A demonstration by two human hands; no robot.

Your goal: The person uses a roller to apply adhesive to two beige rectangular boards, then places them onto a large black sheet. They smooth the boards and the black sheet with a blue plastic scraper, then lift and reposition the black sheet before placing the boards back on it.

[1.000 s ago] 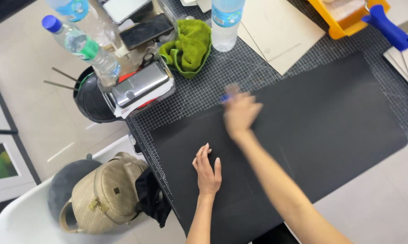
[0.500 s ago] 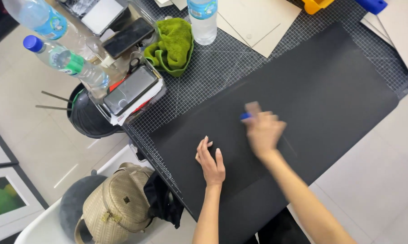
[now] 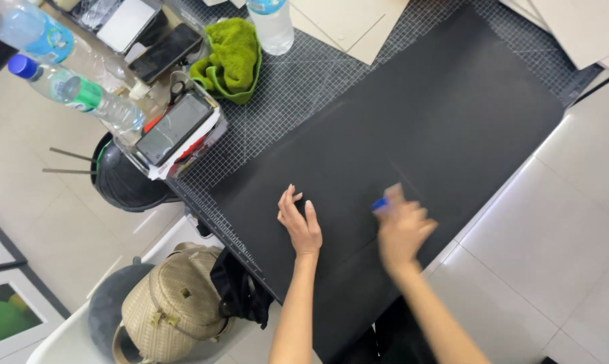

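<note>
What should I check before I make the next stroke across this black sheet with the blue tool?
1. Left hand pressing flat on the black sheet: ok.
2. Right hand gripping the blue tool: ok, though blurred.
3. Tool tip touching the sheet: cannot tell.
4. Sheet fully on the cutting mat: not ok, the near edge overhangs.
5. Green cloth and water bottle off the sheet: ok.

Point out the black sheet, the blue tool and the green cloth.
black sheet (image 3: 412, 128), head view, bare middle of its surface.
blue tool (image 3: 380, 203), head view, blue tip showing past the right hand.
green cloth (image 3: 231, 55), head view, middle of the folds.
</note>
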